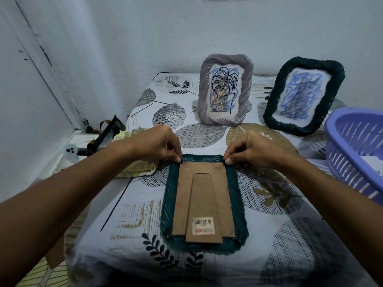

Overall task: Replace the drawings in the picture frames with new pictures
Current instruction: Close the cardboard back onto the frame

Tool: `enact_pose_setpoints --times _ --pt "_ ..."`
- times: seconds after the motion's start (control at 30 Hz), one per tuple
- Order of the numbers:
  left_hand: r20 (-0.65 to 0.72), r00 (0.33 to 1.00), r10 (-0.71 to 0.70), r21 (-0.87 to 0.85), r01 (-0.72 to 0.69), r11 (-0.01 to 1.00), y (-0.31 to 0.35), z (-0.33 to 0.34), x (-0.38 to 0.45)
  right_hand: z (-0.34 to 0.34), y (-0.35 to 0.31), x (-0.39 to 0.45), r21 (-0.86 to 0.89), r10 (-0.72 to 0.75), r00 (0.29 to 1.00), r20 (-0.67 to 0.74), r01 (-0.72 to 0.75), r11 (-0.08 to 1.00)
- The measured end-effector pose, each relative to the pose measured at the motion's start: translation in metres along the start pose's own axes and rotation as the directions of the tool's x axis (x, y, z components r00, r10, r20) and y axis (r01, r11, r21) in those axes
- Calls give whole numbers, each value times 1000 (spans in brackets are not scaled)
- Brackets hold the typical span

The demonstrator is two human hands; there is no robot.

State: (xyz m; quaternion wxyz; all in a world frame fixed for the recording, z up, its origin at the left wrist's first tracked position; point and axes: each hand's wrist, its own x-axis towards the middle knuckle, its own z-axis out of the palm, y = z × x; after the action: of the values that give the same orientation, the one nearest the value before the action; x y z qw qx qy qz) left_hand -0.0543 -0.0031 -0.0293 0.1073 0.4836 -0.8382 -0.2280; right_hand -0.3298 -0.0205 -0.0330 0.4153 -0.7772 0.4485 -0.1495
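A teal woven picture frame [235, 193] lies face down on the bed in front of me. Its brown cardboard back [203, 195] with a stand flap and a barcode sticker faces up. My left hand [157, 143] pinches the small black clip at the back's top left corner. My right hand [255, 150] pinches the clip at the top right corner. Two black clips show at the bottom corners. Behind stand a grey frame [226, 90] holding a leaf line drawing over blue scribble, and a dark green frame [304, 96] holding a blue scribble drawing.
A purple plastic basket [356, 150] sits at the right edge of the bed. A folded yellowish cloth [136, 170] lies by my left hand. A dark bag [107, 131] and a white spotted object [70, 152] sit on the left beside the wall.
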Motion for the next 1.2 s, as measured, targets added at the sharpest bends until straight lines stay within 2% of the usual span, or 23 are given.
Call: enact_pose_setpoints --times 0.2,0.47,0.73,1.2 --pt "-22 1000 -3 -24 2 1000 -1 1 -2 6 3 -6 22 -24 998 -63 26 999" --pt "-42 999 -5 -25 4 1000 2 1 -4 8 1 -9 -3 -51 994 -95 51 999" --pt "-63 998 -13 -41 10 999 4 2 -5 8 4 -7 49 -57 992 -110 63 997" --pt "-81 996 -32 -29 29 999 4 5 -7 15 9 -7 -70 -73 977 -203 59 996"
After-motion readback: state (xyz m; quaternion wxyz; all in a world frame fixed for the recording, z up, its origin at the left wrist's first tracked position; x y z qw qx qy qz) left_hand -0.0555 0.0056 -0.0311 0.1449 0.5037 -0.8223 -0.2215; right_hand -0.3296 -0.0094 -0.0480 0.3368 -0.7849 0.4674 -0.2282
